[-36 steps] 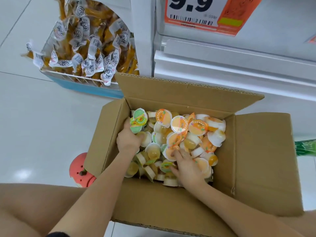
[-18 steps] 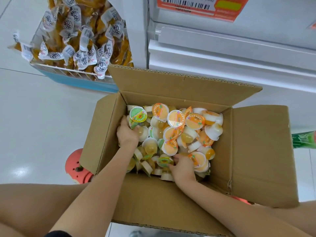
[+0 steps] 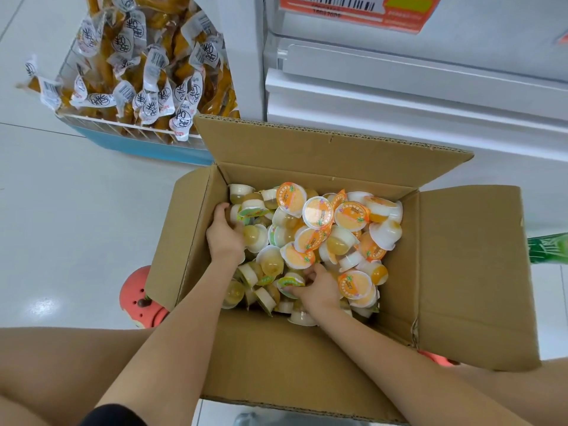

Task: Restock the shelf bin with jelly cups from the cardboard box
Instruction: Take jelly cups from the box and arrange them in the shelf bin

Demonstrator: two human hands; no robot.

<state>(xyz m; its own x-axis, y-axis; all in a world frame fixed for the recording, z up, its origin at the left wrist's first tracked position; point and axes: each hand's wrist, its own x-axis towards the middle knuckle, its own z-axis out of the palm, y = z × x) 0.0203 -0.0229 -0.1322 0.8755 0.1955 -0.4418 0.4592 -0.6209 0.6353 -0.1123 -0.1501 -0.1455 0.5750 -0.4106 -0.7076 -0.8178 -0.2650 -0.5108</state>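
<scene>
Left hand: down in the box at its left wall, fingers curled into the cups, closing on a clear yellow one
Right hand: low in the near part of the pile, fingers bent round a green-lidded cup
Cups: a loose heap filling the box, orange lids mostly toward the far right, green lids and clear yellow domes toward the left, many tipped or upside down
Box: cardboard, on the floor between the person's knees, all four flaps folded out
Shelf: white unit just behind the box, an orange price tag at the top edge
Snack bin: blue and white, back left, heaped with yellow wrapped packets
Shoe: coral, on the floor beside the box's left flap
Floor: pale glossy tile
</scene>
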